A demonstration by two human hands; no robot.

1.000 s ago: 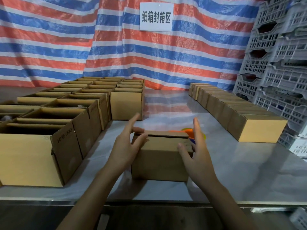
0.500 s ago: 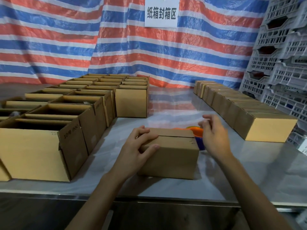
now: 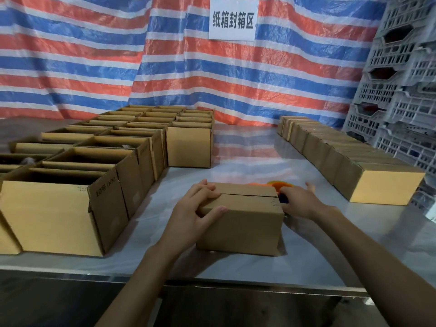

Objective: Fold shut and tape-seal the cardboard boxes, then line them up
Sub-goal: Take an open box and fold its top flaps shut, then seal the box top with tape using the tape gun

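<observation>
Sign [image 3: 232,20] at top centre, white with black print, reads 纸箱封箱区; it hangs on red/blue/white striped tarp [image 3: 94,55]. Only other legible text: "10号 (KK)" on side flap of nearest open box [image 3: 59,215], lower left of frame. Smaller print on box edges is too blurred to read.

Task box [image 3: 240,223] sits centre frame on steel tabletop [image 3: 330,232], near front edge. Flaps are folded down and the seam runs across the top.

Left grip [image 3: 195,213]: on box's upper-left corner, fingers bent over top and crossing the seam, thumb pressed on front face. It has hold of the box.

Right grip [image 3: 299,201]: just past box's right end, at an orange-and-blue object [image 3: 279,184] mostly hidden behind the box. Fingertips are partly out of sight behind the cardboard, one digit sticks out to the right. Cannot tell if it has closed on the object or only touches it.

Open boxes [image 3: 132,142] stand in rows from lower left to mid frame, flaps up. Closed boxes [image 3: 330,149] sit in a single line, mid right, touching each other. Grey plastic crates [image 3: 401,90] are stacked along the right edge.
</observation>
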